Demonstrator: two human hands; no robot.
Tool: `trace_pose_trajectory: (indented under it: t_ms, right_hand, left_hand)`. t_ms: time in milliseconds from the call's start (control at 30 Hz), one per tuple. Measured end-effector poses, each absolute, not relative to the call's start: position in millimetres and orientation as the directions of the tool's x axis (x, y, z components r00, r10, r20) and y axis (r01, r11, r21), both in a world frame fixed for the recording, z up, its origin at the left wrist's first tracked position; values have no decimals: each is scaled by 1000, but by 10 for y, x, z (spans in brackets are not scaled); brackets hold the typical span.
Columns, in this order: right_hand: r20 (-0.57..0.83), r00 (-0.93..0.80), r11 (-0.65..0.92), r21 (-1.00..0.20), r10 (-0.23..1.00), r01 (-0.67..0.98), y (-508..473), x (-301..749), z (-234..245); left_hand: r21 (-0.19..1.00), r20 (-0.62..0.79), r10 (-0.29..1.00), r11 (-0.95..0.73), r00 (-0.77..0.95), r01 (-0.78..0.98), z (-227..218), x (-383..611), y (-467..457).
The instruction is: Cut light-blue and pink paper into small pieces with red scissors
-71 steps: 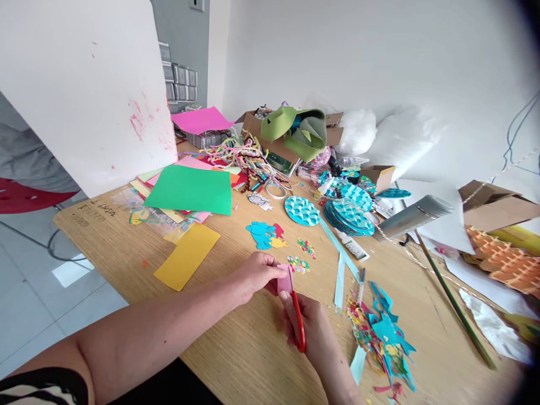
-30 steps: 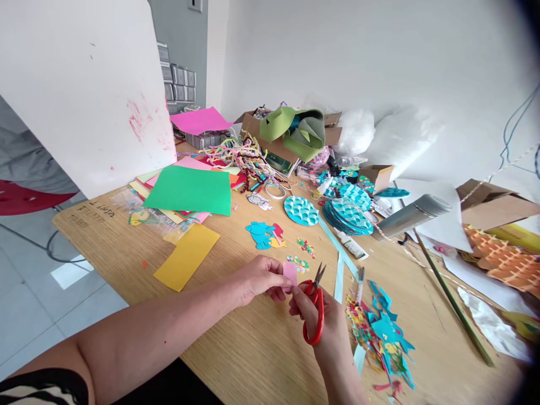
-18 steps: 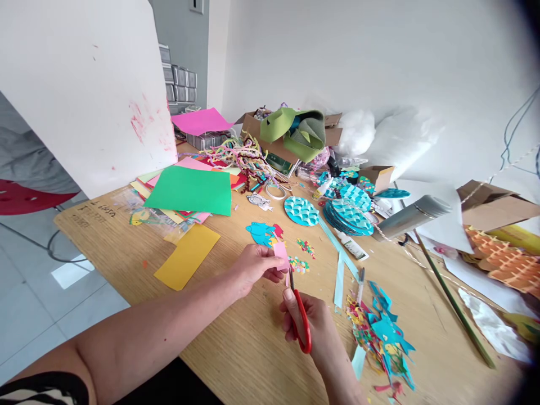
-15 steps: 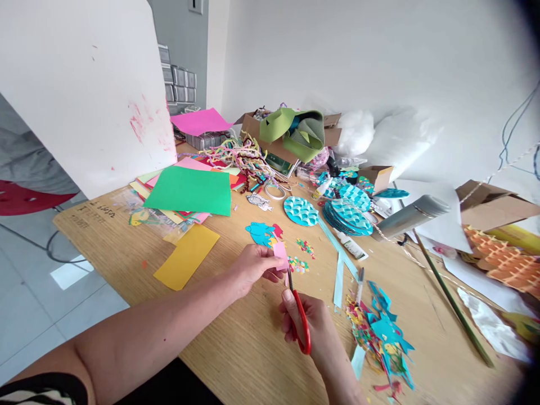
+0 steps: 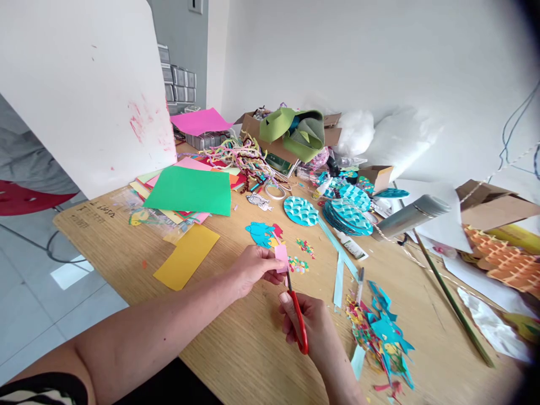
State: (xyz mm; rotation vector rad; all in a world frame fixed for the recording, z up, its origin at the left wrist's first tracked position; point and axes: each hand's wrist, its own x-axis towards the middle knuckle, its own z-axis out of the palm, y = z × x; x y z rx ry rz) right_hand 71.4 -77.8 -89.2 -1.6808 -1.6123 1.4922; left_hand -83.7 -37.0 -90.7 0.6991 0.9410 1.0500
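Between the thumb and fingers of my left hand (image 5: 258, 268) is a small piece of pink paper (image 5: 280, 256). My right hand (image 5: 307, 320) grips red-handled scissors (image 5: 302, 329), whose dark blades meet the lower edge of the pink paper. A narrow pink strip hangs beside the blades. Just beyond the paper lie a blue paper fish (image 5: 259, 233) and a pile of small coloured paper dots (image 5: 298, 264). The tips of the left fingers are partly hidden behind the paper.
Green paper (image 5: 189, 190) tops a stack at the left, near a yellow sheet (image 5: 187, 257). Blue patterned discs (image 5: 346, 218), a glue bottle (image 5: 351, 245) and a grey cylinder (image 5: 415, 215) stand or lie to the right. Blue scraps (image 5: 390, 332) lie right of my right hand.
Both hands have shifted very slightly. The pink paper sits a little lower and further right, and the scissors' handles have swung slightly left. The other things on the table look unchanged.
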Motion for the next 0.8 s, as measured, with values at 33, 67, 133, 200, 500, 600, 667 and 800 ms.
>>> trace_pose_trajectory:
  t_ms: [33, 67, 133, 200, 500, 600, 667, 800]
  right_hand:
    - [-418, -215, -273, -828, 883, 489, -780, 715, -893]
    - [-416, -212, -271, -827, 884, 493, -781, 716, -895]
    - [-413, -209, -266, -824, 887, 500, -781, 717, -897]
    - [-410, -207, -261, -822, 888, 506, -779, 715, -895]
    - [-405, -195, -254, -813, 894, 524, -782, 707, -874]
    - [-409, -184, -263, -811, 894, 522, -781, 707, -874]
    - [-414, -177, -272, -809, 893, 521, -781, 704, -874]
    - [-417, -166, -283, -811, 894, 512, -785, 694, -870]
  left_hand:
    - [843, -301, 934, 356, 194, -404, -907, -836, -371]
    - [841, -302, 933, 357, 194, -406, -905, -834, -371]
    - [840, -305, 933, 359, 193, -407, -902, -830, -373]
    - [839, -309, 932, 361, 189, -407, -898, -827, -374]
    - [831, -319, 930, 367, 183, -418, -881, -824, -380]
    - [831, -315, 931, 364, 182, -420, -885, -822, -380]
    - [832, -315, 932, 362, 180, -421, -888, -821, -380]
    - [825, -322, 929, 370, 183, -427, -885, -819, -380]
